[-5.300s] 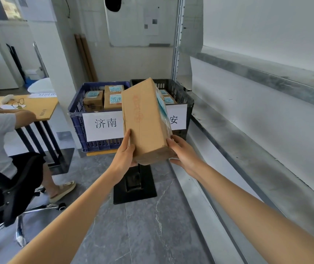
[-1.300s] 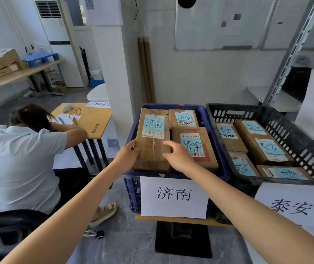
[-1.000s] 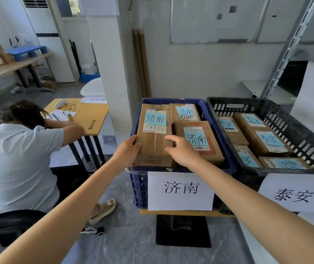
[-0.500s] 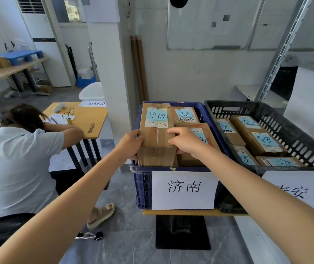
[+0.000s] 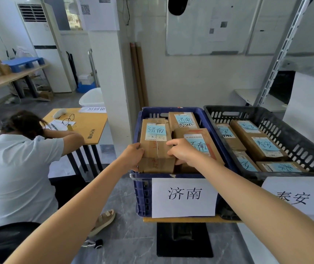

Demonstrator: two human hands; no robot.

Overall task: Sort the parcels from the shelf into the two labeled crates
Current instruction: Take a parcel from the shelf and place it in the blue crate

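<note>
Cardboard parcel [image 5: 156, 147]: in blue crate [image 5: 142, 191], left side.
Left hand [image 5: 133, 157]: fingers grip its left edge.
Right hand [image 5: 182, 153]: fingers grip its right edge.

Left hand [image 5: 133, 157] grips the left edge of a long brown cardboard parcel [image 5: 156, 147]. Right hand [image 5: 182, 153] is curled on its right edge, index finger across the top. Parcel lies lengthwise in the left half of the dark blue plastic crate [image 5: 144, 193], near end at the front rim, light-blue handwritten label up. Two more labelled brown boxes [image 5: 199, 147] sit beside it. White paper sign [image 5: 183, 197] on the crate front reads 济南. Black plastic crate [image 5: 228, 109] just beside on the right holds four labelled parcels [image 5: 257, 143]; its white sign [image 5: 295, 197] reads 泰安. Seated person in a white shirt [image 5: 15, 168] leans on a yellow wooden desk [image 5: 87, 126], left of the crates.
</note>
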